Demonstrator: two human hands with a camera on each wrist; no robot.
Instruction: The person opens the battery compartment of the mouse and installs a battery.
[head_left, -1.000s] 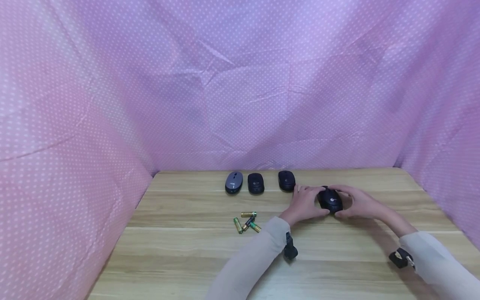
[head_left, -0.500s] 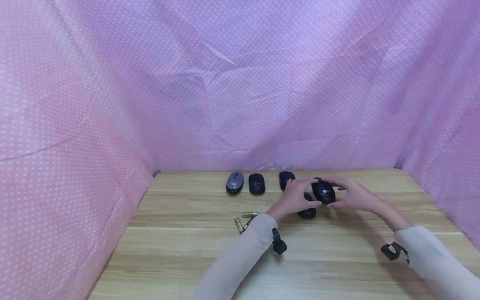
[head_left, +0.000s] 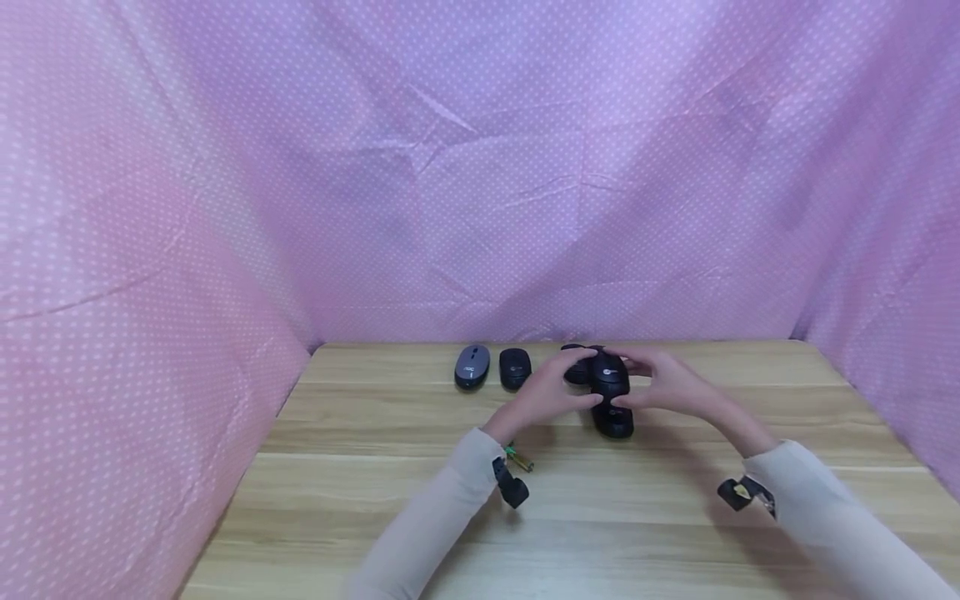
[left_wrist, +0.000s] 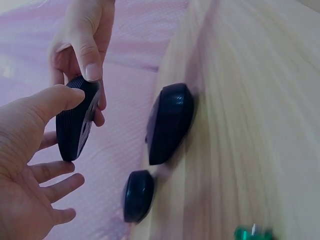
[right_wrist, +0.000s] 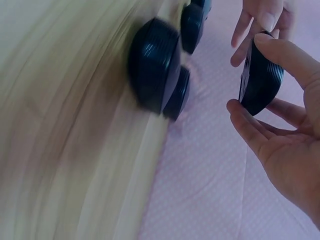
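Visibly ribbed only in wrist views: one airborne mouse (left_wrist: pixel 74 120) in wide pinches by left hand (left_wrist: pixel 19 152) and right hand (right_wrist: pixel 290 152).

One gray mouse (head_left: pixel 472 367) and three black mice (head_left: pixel 515 369) are resting on one table (head_left: pixel 360 467), while one left hand (head_left: pixel 543 392) and one right hand (head_left: pixel 667 385) are holding a fourth black mouse (head_left: pixel 610 373) above it, bringing the mice to five. At least one battery (head_left: pixel 522 462) is lying on the table. Two pale sleeves (head_left: pixel 427 521) and two black wrist devices (head_left: pixel 513 491) are showing over it.
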